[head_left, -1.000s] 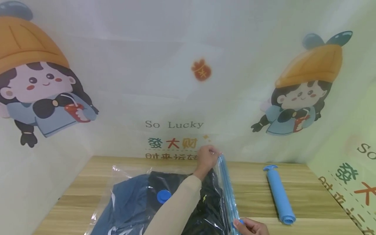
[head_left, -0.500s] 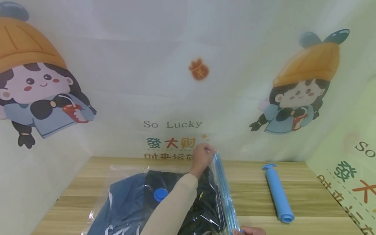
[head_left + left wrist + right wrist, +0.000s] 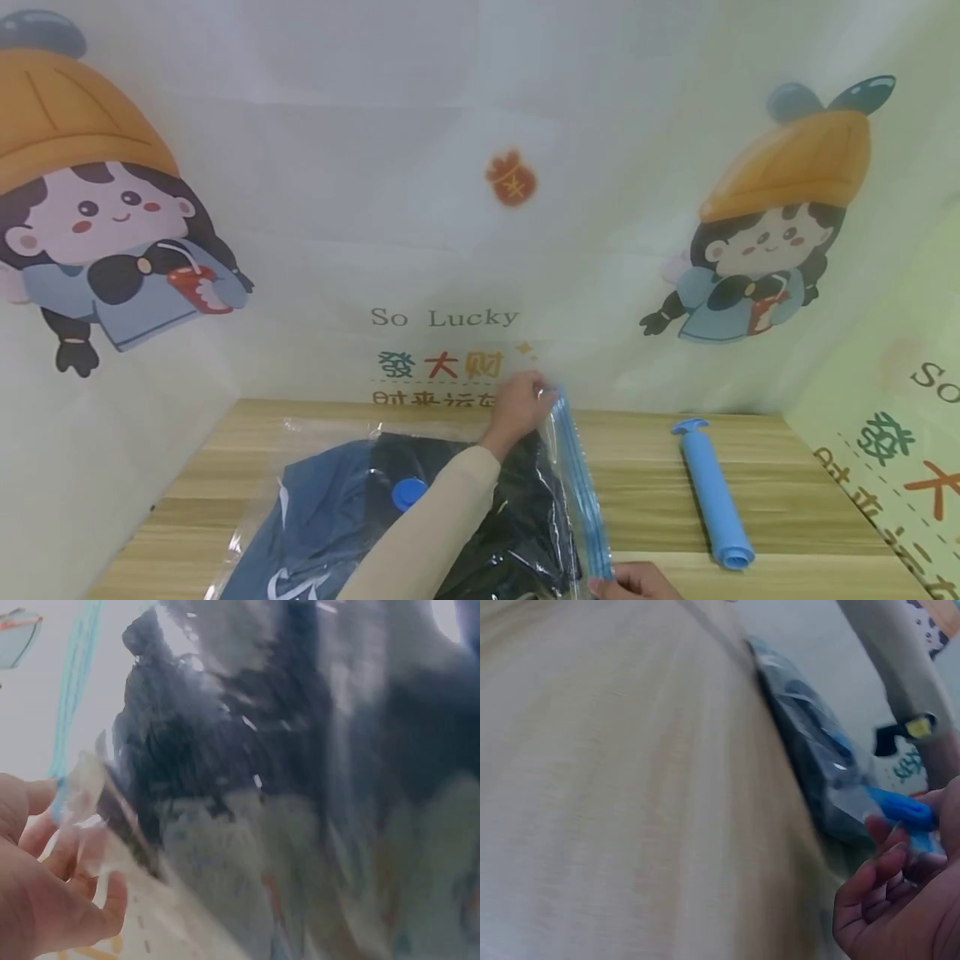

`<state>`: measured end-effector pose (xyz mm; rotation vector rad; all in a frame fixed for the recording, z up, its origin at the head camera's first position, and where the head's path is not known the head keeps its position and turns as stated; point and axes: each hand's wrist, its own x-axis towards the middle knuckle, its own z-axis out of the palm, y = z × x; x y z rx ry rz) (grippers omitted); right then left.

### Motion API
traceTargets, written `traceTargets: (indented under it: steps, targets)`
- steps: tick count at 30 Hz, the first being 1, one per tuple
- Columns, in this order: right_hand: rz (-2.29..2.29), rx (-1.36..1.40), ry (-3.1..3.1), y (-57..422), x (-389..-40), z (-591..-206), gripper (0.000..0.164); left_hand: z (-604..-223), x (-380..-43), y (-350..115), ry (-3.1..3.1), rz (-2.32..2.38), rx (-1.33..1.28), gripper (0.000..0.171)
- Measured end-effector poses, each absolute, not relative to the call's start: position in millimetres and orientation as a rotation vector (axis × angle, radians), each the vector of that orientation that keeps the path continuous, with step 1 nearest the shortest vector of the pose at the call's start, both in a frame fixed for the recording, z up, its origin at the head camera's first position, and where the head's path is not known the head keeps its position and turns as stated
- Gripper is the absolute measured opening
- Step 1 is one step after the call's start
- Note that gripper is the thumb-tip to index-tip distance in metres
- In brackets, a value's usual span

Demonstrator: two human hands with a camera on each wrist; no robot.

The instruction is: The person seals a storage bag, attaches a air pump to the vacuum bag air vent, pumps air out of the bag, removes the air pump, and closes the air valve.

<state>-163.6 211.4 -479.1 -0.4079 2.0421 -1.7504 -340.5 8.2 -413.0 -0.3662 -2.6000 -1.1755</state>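
Note:
A clear vacuum storage bag (image 3: 258,500) lies on the table, holding folded blue clothing (image 3: 330,492) and black clothing (image 3: 517,533). A round blue valve (image 3: 408,494) shows on its top. Along its right side runs a light-blue zip strip (image 3: 582,479). My left hand (image 3: 517,408) reaches across the bag and pinches the strip's far end, lifted at the corner; the left wrist view shows the fingers (image 3: 71,855) behind clear plastic. At the near end my right hand (image 3: 637,582) grips a blue zip slider (image 3: 904,808), which is hidden from the head view.
A blue hand pump (image 3: 716,500) lies on the wooden table (image 3: 810,517) to the right of the bag, its handle pointing away. A printed cloth wall (image 3: 337,208) stands right behind the table and continues along both sides.
The bag has shifted slightly left. My right hand is a little nearer the front edge of view than a second ago, still at the strip's near end. My left hand keeps its hold; the pump has not moved.

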Motion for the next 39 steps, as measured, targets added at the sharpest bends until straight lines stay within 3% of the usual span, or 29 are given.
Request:
traceTargets:
  steps: [4, 6, 11, 17, 25, 34, 39]
  targets:
    - [-1.673, -0.279, 2.037, 213, -181, -459, 0.034, -409, -331, -1, -2.691, -1.060, -0.567, 0.032]
    - [-1.651, -0.261, 2.032, 212, -189, -453, 0.036, -405, -325, -10, -2.730, -1.076, -0.638, 0.038]
    - [-1.542, -0.232, 2.056, 208, -208, -450, 0.019, -396, -309, -47, -2.797, -1.166, -0.785, 0.035]
    - [-1.518, -0.067, 2.149, 200, -225, -450, 0.022, -388, -279, -98, -2.965, -0.965, -0.906, 0.044]
    - [-1.598, 0.044, 2.304, 188, -237, -451, 0.010, -380, -234, -150, -3.321, -0.599, -0.654, 0.065]
    - [-1.562, 0.007, 2.432, 197, -235, -456, 0.009, -410, -208, -189, -3.419, -0.538, -0.473, 0.087]
    - [-1.480, -0.226, 2.460, 209, -236, -454, 0.013, -420, -203, -191, -3.421, -0.501, -0.521, 0.090]
